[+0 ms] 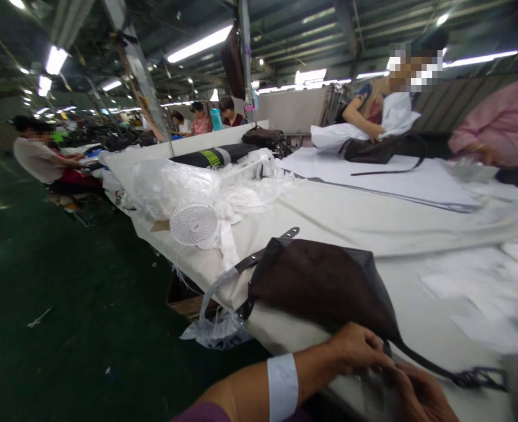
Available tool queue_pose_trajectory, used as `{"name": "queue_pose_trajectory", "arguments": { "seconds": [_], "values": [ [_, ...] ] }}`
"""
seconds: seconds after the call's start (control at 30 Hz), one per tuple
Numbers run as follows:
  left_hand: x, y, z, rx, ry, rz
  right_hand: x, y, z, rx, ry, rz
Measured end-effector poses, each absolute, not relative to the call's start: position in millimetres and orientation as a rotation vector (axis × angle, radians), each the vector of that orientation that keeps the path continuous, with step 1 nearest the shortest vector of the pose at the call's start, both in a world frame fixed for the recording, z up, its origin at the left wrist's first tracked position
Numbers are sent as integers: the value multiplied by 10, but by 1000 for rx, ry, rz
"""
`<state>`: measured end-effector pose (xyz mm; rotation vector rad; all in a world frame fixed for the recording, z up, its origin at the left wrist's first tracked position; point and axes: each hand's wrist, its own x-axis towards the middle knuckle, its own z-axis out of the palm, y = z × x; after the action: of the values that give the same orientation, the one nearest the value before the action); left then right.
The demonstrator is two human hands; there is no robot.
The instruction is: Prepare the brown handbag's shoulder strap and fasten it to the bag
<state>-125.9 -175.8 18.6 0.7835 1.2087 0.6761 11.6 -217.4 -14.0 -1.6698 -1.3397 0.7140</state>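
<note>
Left hand (356,350): clenching the narrow end of a dark brown suede bag (320,287)
Right hand (417,395): curling just beside it, grip hidden
Bag: lying on the white-covered table (417,228)
Beyond: white desk fan (193,225) standing against a plastic-wrapped bundle (171,187)
Far: co-worker (373,117) handling white cloth (364,132)

dark brown suede bag (320,287) | lying flat on white cloth (421,234) | riveted strap (265,252) angled away

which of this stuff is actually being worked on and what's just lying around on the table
Being worked on:
left hand
right hand
dark brown bag
studded strap

Lying around:
white desk fan
clear plastic sheeting
black roll with yellow lettering
</note>
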Motion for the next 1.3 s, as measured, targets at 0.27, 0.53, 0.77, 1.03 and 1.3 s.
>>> {"name": "queue_pose_trajectory", "arguments": {
  "seconds": [0.27, 0.53, 0.77, 1.03, 1.3],
  "values": [
    [-1340, -2110, 146, 809, 1225, 782, -5, -1909, -64, -1561, -1258, 816],
    [-1069, -2001, 49, 560, 1274, 875, 51, -1871, -25, -1594, -1057, 878],
    [-986, -1865, 54, 489, 1249, 875, 235, -2060, 70, -1637, -819, 1406],
    [-937, -1810, 112, 418, 1297, 923, 77, -1711, -65, -1554, -673, 1383],
    [-869, -1718, 170, 354, 1336, 963, 30, -1603, -71, -1521, -635, 1395]
  ]
}}
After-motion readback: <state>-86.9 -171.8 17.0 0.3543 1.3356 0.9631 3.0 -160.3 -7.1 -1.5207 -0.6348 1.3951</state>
